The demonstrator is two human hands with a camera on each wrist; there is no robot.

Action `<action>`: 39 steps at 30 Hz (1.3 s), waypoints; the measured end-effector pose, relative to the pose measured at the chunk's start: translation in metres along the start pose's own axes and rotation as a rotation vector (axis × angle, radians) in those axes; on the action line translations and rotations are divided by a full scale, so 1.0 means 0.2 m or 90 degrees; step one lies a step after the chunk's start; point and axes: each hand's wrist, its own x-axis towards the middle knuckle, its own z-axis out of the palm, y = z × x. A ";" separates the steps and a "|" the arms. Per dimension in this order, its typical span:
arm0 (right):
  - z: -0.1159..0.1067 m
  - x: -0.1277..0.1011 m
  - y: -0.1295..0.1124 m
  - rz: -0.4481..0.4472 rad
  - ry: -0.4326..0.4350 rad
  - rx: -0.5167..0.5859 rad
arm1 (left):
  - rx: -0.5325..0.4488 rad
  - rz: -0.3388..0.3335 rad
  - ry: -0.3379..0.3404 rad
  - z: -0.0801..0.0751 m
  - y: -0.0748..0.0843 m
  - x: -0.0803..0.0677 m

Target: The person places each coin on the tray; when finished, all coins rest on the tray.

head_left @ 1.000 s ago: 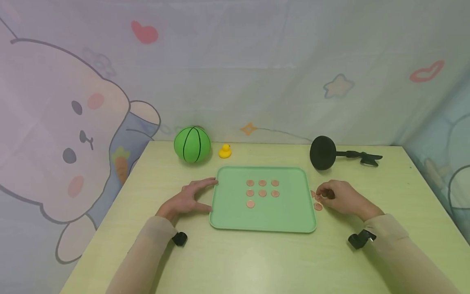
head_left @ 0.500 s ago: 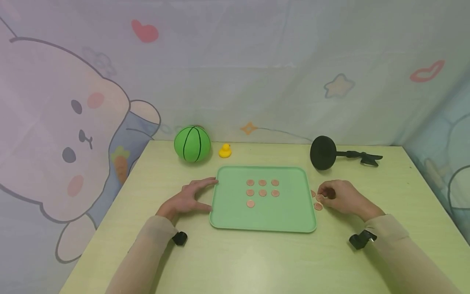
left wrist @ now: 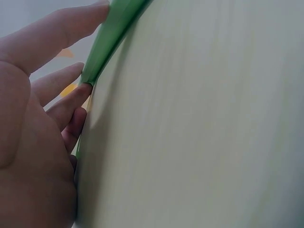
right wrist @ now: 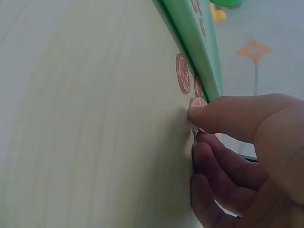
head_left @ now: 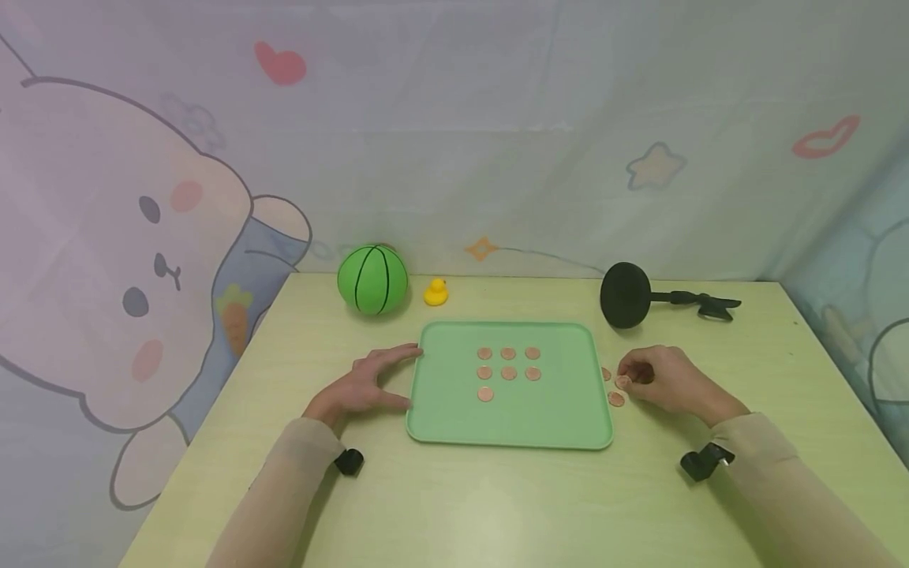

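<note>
Child's playroom or staged play corner: pastel cartoon-rabbit fabric backdrop (head_left: 142, 260), pale yellow-green wooden surface (head_left: 497, 505), green striped toy ball (head_left: 372, 279), small yellow rubber duck (head_left: 435, 292).

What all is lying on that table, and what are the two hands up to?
Light green plastic tray: one, mid-table.
Copper coins on the tray: seven, in rows of three, three and one.
Copper coins on the table: about three, right of the tray.
Green ball with black lines: one, back left.
Yellow toy duck: one, beside the ball.
Black round-headed stand: one, back right.
Pale yellow-green table: one.
Left hand: fingers touching the tray's left edge.
Right hand: pinching a table coin.
</note>
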 end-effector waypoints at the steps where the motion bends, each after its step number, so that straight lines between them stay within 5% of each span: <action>1: 0.00 0.00 0.00 0.000 0.000 0.001 | -0.003 -0.004 -0.001 0.00 0.00 0.00; 39: -0.06 -0.02 0.01 -0.005 -0.039 0.061 | -0.017 -0.017 0.003 0.01 0.00 0.00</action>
